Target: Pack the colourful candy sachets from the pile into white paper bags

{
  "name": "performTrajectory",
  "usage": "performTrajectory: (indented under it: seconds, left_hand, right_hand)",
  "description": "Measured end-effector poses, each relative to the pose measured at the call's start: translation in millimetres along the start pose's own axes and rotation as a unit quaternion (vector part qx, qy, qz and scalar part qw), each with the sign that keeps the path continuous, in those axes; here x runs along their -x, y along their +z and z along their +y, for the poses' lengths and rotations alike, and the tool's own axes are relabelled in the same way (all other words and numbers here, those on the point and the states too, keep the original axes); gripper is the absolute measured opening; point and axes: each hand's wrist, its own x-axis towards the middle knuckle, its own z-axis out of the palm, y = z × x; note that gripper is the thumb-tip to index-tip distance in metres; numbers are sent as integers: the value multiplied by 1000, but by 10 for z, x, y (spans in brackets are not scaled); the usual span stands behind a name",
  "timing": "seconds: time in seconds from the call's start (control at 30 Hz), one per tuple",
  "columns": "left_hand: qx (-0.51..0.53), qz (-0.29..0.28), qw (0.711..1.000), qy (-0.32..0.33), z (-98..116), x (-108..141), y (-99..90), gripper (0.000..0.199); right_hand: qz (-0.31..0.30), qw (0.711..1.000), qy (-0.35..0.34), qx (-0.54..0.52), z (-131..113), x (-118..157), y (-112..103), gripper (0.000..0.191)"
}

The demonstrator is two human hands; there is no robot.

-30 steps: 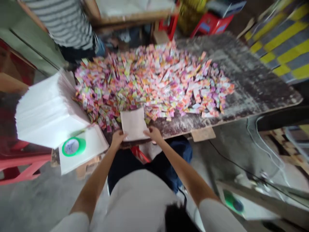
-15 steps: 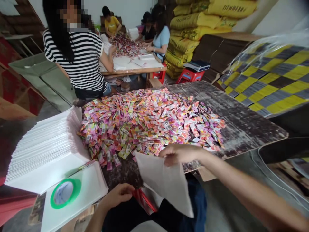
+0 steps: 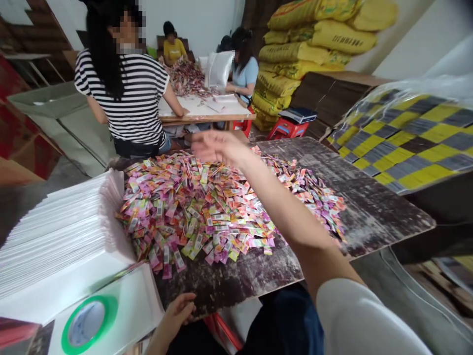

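Your right arm (image 3: 295,217) is bare below a short white sleeve (image 3: 365,320); dark blue trousers (image 3: 291,320) cover your lap.

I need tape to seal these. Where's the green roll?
In the head view, the green tape roll lies bottom left on white sheets, beside the left hand.

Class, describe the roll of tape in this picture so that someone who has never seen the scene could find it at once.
Start at the dark worn table heaped with colourful sachets. At its near left corner lies a tall stack of white sheets. In front of that, the roll of tape lies flat on a white sheet: the only green ring there.
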Motion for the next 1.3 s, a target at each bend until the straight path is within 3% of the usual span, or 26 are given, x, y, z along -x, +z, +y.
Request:
performTrajectory:
  seconds: [0.07, 0.17, 0.3, 0.4, 0.47, 0.53, 0.63, 0.7, 0.8, 0.9, 0.97, 1.03, 1.1, 1.17, 1.3]
  left_hand:
    - [-16, 0, 1000, -1, 1, 8, 17, 67]
    - [-33, -12, 999, 21, -49, -49, 87, 62]
    - [-62, -16, 996, 65, -50, -202, 194, 57]
    - [-128, 54, 978, 157, 168, -319, 249, 43]
    - [-198, 150, 942, 225, 380, -409, 300, 34]
    - [-296, 239, 882, 277, 542, -533, 379, 40]
    - [-434, 227, 834, 253, 544, -698, 529, 52]
    - [-482, 172, 824, 243, 419, -700, 611, 47]
    - [-476, 119, 829, 269, 243, -585, 653, 35]
    - [-409, 205, 847, 271, 300, -586, 659, 28]
    - [-385, 279, 846, 241, 495, -728, 702, 36]
    - [-401, 311, 841, 186, 741, -941, 769, 47]
    - [-435, 294, 842, 125, 939, -1128, 807, 41]
    - [-460, 257, 845, 89, 1011, -1209, 759, 28]
    - [-420, 249, 869, 81, 786, -1028, 429, 26]
  right_hand:
    - [-92, 995, 43, -1, 394, 409, 220, 41]
    - [-131, 986, 105, 11, 988, 1105, 363, 42]
    - [-66, 980, 189, 15, 1637, 1989, 317, 48]
    - [-18, 967, 247, 57, 2019, 2548, 233, 44]
    - [37, 955, 266, 123, 2248, 2835, 223, 34]
    - [120, 927, 279, 219, 2480, 3046, 282, 28]
    - [208, 865, 267, 371, 2808, 3264, 476, 39]
    - [194, 849, 232, 433, 2951, 3372, 590, 46]
    - [169, 853, 215, 443, 3006, 3432, 603, 37]
    - [212, 846, 227, 433, 2939, 3231, 487, 22]
    - [238, 844, 212, 432, 2898, 2920, 451, 18]
    - [247, 843, 195, 436, 2900, 2545, 489, 20]
    - [235, 835, 203, 455, 2943, 2238, 574, 24]
    - [202, 829, 223, 472, 3002, 2118, 644, 24]
    - [153, 855, 213, 447, 3065, 2461, 592, 15]
